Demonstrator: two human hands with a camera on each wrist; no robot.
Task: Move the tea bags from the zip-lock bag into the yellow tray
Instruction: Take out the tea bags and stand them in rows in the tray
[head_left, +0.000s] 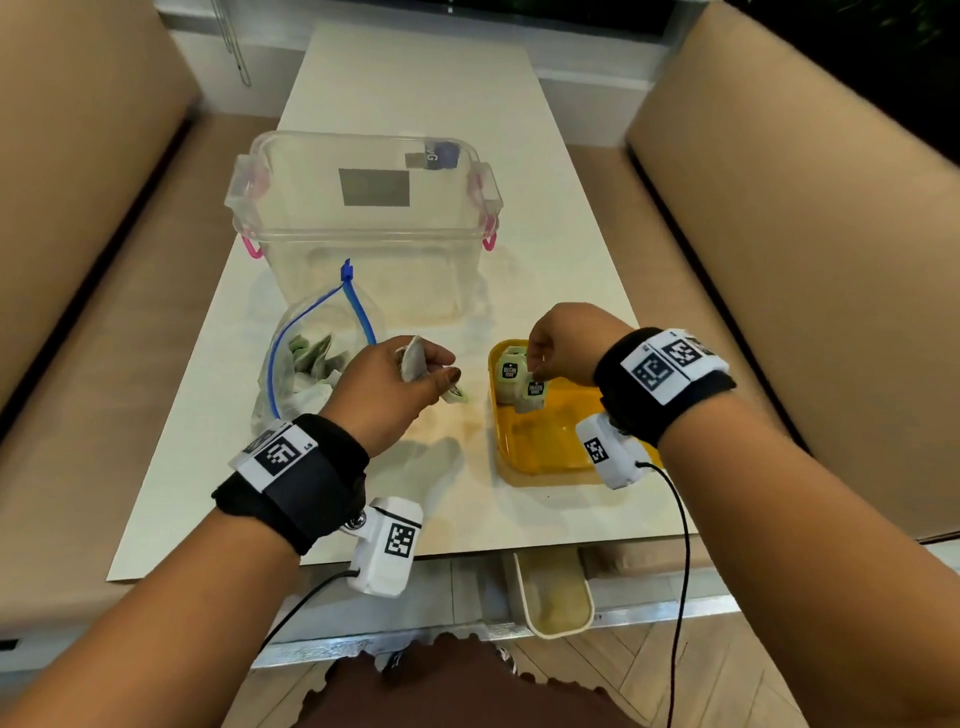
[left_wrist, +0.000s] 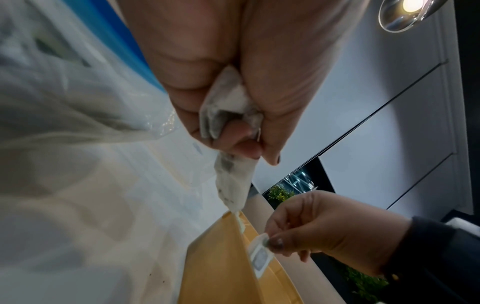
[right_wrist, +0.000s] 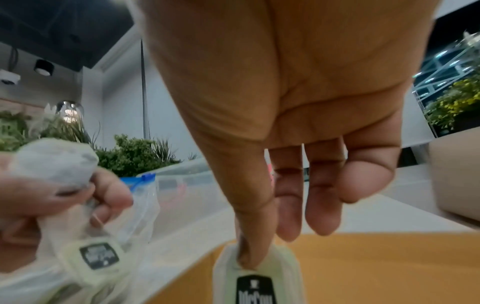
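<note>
Mid-transfer: the right hand (head_left: 563, 345) pinches a pale green labelled tea bag (head_left: 531, 394) above the translucent yellow plastic tray (head_left: 545, 447), lower right. The left hand (head_left: 395, 387) grips more white tea bags (head_left: 413, 358) near the blue-zippered clear zip-lock bag (head_left: 311, 358). Next: release into tray.

Head view looks down from above — wrist views close, sharing the yellow tray (left_wrist: 221, 267).

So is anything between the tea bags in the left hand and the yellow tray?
Nothing visible. The left hand holds tea bags over bare table, beside the yellow tray. The right hand is over the tray's far end, lowering another bag.
</note>
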